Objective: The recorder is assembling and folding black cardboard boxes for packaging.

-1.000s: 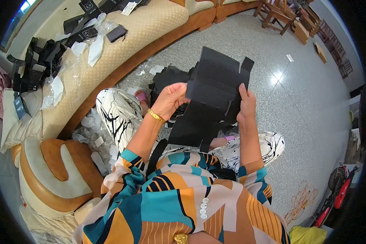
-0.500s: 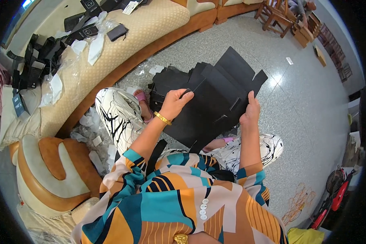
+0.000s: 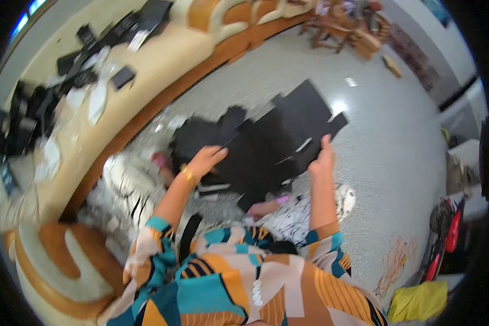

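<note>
A flat, unfolded sheet of black cardboard (image 3: 269, 149) with cut slots and flaps is held out above my knees. My left hand (image 3: 205, 161) is closed on its left edge, the thumb lying on top. On the opposite side my right hand (image 3: 323, 160) grips the sheet's right edge, thumb up. Partly under and behind it lies a heap of similar black cardboard pieces (image 3: 201, 137) on the floor by my feet. Motion blurs the picture, so finer folds in the sheet cannot be made out.
Left of me, a long cream sofa (image 3: 171, 68) bears black boxes (image 3: 38, 108), white paper and clear plastic. Plastic scraps litter the floor by its base. A padded armrest (image 3: 65, 271) is at lower left. Far off, a person sits near a wooden chair (image 3: 331, 30). A yellow cloth (image 3: 418, 301) lies lower right.
The view has swung, shifting the room leftward. Both hands keep hold of the black cardboard sheet, which is now lower and slightly left in the picture.
</note>
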Tool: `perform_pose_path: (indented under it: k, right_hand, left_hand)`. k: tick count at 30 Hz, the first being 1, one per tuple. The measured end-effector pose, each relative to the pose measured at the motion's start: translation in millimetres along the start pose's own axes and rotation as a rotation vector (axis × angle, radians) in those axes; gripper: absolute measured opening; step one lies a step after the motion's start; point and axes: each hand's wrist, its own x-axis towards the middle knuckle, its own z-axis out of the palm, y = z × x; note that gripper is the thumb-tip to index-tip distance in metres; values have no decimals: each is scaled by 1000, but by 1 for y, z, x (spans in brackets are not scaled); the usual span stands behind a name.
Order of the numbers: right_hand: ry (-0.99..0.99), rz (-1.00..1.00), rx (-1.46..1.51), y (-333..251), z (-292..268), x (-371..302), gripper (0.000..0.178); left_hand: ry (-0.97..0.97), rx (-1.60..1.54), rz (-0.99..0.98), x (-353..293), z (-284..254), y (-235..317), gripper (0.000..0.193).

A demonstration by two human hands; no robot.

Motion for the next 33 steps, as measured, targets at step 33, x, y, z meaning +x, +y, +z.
perform_pose_path:
  k: [33]
  right_hand:
    - [-195,221,421,65,27,-45,16]
  left_hand:
    - [-181,-657,-72,-36,66,-8,46]
